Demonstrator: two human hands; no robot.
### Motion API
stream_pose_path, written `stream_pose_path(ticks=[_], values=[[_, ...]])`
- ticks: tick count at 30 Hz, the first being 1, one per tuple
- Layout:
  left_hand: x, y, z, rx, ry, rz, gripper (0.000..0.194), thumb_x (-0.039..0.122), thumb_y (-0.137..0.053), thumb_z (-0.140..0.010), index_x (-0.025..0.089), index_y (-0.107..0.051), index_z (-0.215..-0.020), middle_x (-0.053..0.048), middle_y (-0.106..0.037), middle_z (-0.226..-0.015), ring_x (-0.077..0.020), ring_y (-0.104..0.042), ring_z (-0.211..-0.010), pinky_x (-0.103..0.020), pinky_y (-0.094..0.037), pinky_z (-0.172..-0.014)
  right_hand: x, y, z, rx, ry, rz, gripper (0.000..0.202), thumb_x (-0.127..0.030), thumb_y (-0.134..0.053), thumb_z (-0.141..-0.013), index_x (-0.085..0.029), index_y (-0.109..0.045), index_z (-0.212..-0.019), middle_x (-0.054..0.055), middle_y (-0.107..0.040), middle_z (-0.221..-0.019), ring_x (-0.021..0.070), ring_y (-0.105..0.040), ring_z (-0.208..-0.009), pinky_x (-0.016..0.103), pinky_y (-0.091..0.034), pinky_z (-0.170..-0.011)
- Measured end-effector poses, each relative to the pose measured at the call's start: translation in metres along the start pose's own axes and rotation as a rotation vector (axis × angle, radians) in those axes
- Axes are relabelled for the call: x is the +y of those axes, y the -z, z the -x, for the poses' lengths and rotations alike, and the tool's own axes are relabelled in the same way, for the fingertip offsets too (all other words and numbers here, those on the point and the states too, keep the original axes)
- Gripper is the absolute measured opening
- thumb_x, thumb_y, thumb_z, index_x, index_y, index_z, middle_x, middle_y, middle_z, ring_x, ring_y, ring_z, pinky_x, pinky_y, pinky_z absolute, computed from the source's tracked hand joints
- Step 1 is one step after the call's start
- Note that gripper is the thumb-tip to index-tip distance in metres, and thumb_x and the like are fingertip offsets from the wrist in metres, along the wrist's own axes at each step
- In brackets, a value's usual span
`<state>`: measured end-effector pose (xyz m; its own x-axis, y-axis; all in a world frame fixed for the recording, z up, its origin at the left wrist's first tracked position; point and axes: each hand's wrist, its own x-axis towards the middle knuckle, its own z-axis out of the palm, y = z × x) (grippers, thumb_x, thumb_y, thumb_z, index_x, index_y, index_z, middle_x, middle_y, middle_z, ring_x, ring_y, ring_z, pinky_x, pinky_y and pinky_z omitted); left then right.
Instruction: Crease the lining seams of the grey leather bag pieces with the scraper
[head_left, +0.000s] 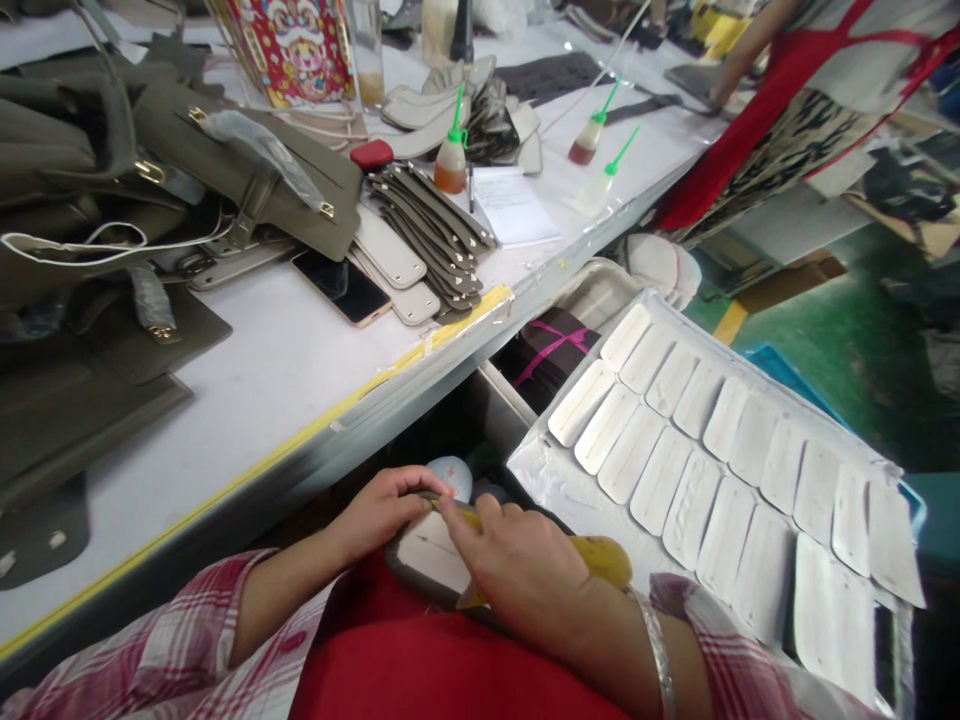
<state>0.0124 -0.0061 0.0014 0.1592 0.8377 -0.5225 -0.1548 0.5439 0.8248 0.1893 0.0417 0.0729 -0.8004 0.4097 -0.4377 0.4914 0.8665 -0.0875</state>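
Observation:
Above the red apron on my lap, my left hand (386, 515) grips the far edge of a rounded piece (431, 550) with a pale face and dark rim. It looks like the panels on the board, but its lower part is hidden by my right hand. My right hand (517, 560) is closed round a yellow-handled tool (604, 560). The tool's narrow front end meets the piece's edge close to my left fingertips; its exact kind is hidden.
At right lies a board (551, 480) bearing several pale rounded panels. Along the table (262, 350) are dark olive bags (277, 150), a phone (341, 285), stacked straps (427, 225) and a green-tipped squeeze bottle (451, 160). A person in a red apron (780, 110) stands beyond.

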Motion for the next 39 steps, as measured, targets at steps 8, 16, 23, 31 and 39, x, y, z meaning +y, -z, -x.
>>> stream_pose_path(ticks=[8, 16, 23, 31, 39], values=[[0.002, -0.01, 0.006, 0.059, 0.011, -0.027, 0.024, 0.022, -0.055, -0.069, 0.015, -0.065, -0.088, -0.003, -0.066, -0.087, -0.0158, -0.058, -0.074, -0.023, -0.043, -0.065, 0.011, 0.003, 0.004, -0.053, -0.025, -0.194, 0.043, -0.024, -0.04, -0.088, -0.029, -0.036, -0.13, 0.006, -0.057, -0.086, 0.0165, -0.059, -0.063, 0.025, -0.042, -0.054], [0.003, -0.011, 0.008, 0.052, 0.013, -0.042, 0.026, 0.026, -0.056, -0.071, 0.015, -0.065, -0.093, -0.003, -0.066, -0.085, -0.0149, -0.056, -0.071, -0.023, -0.042, -0.063, 0.017, -0.013, 0.006, 0.06, 0.038, -0.351, 0.035, -0.025, -0.034, -0.092, -0.024, -0.043, -0.127, 0.004, -0.057, -0.084, 0.0122, -0.055, -0.071, 0.02, -0.041, -0.062], [0.003, -0.006, 0.011, -0.004, 0.062, 0.063, 0.03, 0.029, -0.059, -0.072, 0.016, -0.064, -0.098, -0.001, -0.065, -0.079, -0.0132, -0.055, -0.066, -0.022, -0.04, -0.061, 0.013, -0.016, 0.003, 0.024, -0.017, -0.217, 0.044, -0.024, -0.039, -0.089, -0.03, -0.033, -0.132, 0.004, -0.056, -0.087, 0.0136, -0.056, -0.063, 0.022, -0.04, -0.054], [-0.004, -0.012, 0.008, -0.02, 0.048, 0.16, 0.037, 0.043, -0.064, -0.072, 0.015, -0.062, -0.095, -0.002, -0.064, -0.076, -0.0126, -0.055, -0.064, -0.023, -0.041, -0.061, 0.014, 0.002, 0.003, -0.019, -0.01, -0.369, 0.039, -0.037, -0.032, -0.092, -0.026, -0.038, -0.129, 0.005, -0.054, -0.089, 0.0184, -0.057, -0.076, 0.028, -0.042, -0.067], [-0.005, -0.015, 0.008, 0.03, 0.02, 0.204, 0.026, 0.034, -0.066, -0.071, 0.013, -0.065, -0.087, -0.006, -0.066, -0.09, -0.0152, -0.058, -0.076, -0.024, -0.042, -0.067, 0.0, 0.011, 0.026, -0.062, 0.067, -0.411, 0.072, -0.034, -0.055, -0.078, -0.011, -0.022, -0.138, 0.017, -0.043, -0.12, 0.025, -0.05, -0.1, 0.035, -0.043, -0.083]])
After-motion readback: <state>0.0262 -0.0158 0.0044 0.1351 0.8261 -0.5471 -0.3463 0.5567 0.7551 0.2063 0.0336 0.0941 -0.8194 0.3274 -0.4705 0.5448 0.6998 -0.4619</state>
